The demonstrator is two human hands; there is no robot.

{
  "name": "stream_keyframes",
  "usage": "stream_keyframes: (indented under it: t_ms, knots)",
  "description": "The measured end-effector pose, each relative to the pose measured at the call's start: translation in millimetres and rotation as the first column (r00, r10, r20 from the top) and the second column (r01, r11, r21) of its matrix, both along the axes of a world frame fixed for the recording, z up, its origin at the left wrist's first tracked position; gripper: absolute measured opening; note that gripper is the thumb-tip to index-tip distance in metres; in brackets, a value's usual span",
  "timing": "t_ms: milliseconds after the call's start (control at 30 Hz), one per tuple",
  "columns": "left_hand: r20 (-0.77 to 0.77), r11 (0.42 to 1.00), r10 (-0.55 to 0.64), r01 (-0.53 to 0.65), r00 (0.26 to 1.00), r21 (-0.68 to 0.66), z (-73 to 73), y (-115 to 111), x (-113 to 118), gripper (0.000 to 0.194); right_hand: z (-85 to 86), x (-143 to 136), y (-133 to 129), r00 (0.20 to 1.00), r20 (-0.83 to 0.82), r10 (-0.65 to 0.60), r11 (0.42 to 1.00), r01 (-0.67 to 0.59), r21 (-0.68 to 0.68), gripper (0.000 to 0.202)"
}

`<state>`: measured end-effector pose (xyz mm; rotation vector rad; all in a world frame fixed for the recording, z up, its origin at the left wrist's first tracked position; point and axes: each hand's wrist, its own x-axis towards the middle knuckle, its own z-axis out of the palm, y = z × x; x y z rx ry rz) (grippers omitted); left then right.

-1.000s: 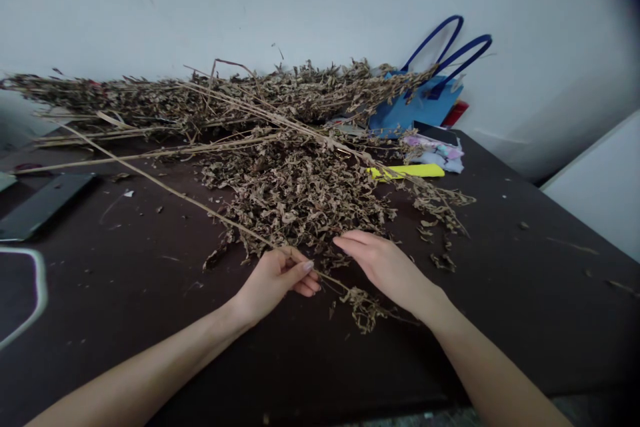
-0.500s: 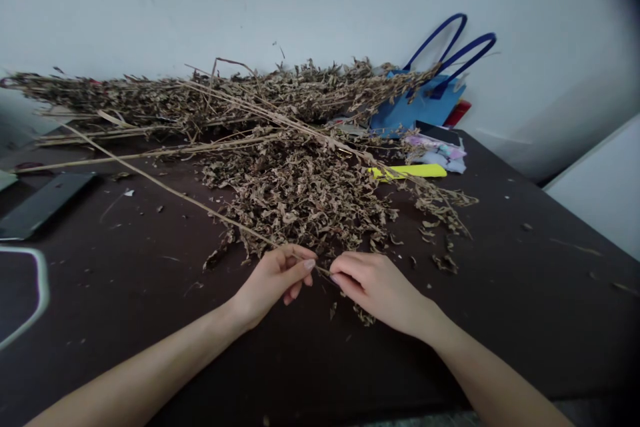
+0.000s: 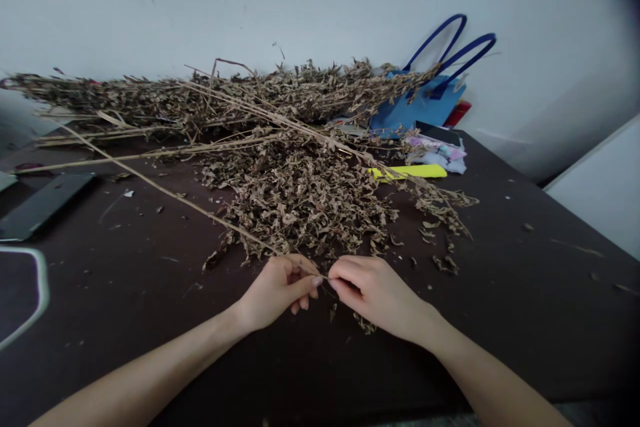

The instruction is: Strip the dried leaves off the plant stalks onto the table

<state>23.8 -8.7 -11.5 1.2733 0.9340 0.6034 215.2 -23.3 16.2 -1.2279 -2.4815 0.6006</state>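
The stem [image 3: 165, 188] slants across the worktop [image 3: 525, 320], from the far left to both hands at the near middle. The left hand [image 3: 277, 290] pinches it in its fingertips, the remaining fingers loosely curled; the right hand [image 3: 377, 293] has its fingers closed on it just beside, though that grip is mostly hidden. The stem's near end is covered by the right hand, and a tuft [image 3: 364, 324] of leaves shows only partly below. A white-edged thing [image 3: 43, 287] is cut off at the left, and a red thing [image 3: 457, 113] is partly hidden behind the blue bag [image 3: 395, 117]. The worktop is dark brown, strewn with crumbs, against a pale, scuffed wall [image 3: 300, 7]. The stem is thin, straw-coloured and nearly straight, crossing the near left edge of a heap [image 3: 300, 193] of dry, curled leaves.
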Motion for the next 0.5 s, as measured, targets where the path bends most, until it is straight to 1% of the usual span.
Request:
stream_keyframes:
  t_ms: [200,267,367,400,500]
  knots:
    - [-0.030,0.997,-0.049,0.050,0.998,0.053,4.3,1,-4,0.019,4.8,0,-1,0.999,-0.035,0.039,0.998,-0.040,-0.040,0.015]
    - [-0.071,0.994,-0.050,0.057,0.996,0.093,5.2,3,-6,0.019,8.8,2,-1,0.998,-0.055,0.036,0.998,-0.039,-0.056,0.015]
    - [-0.137,0.982,0.021,0.005,0.990,0.191,5.7,10,-11,0.021,17.2,7,-1,0.995,-0.098,-0.006,0.998,-0.001,-0.069,0.016]
    - [-0.141,0.979,0.046,-0.016,0.989,0.205,5.3,12,-13,0.021,19.8,10,-1,0.994,-0.110,-0.025,0.997,0.017,-0.071,0.016]
    - [-0.122,0.982,0.085,-0.062,0.989,0.178,2.9,16,-15,0.022,23.1,13,1,0.989,-0.129,-0.069,0.996,0.061,-0.066,0.015]
